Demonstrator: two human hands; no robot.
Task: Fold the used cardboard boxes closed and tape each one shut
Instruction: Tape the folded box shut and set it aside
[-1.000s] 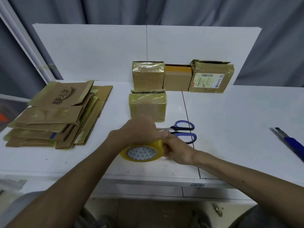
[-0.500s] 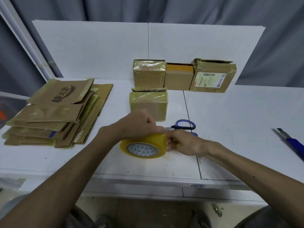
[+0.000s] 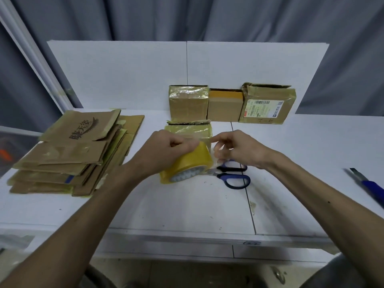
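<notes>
Fingers (image 3: 178, 141) of the left hand (image 3: 164, 150) curl over the top of the yellow tape roll (image 3: 189, 163) and grip it. The roll is tilted, its printed core facing down and toward the person. Just right of those fingers, the right hand (image 3: 241, 151) is curled too, thumb and forefinger pinching the clear tape end (image 3: 216, 156) drawn a little off the roll.

Directly behind both sets of fingertips sits a taped box (image 3: 188, 130), close to them; whether they touch it cannot be told. Farther back stand three more boxes (image 3: 225, 107) in a row. Blue-handled scissors (image 3: 235, 176) lie under and just beyond the right fingers on the white table (image 3: 187, 208). Well left of the left hand is a stack of flattened cardboard (image 3: 72, 154); well right of the right hand, a blue utility knife (image 3: 368, 183).
</notes>
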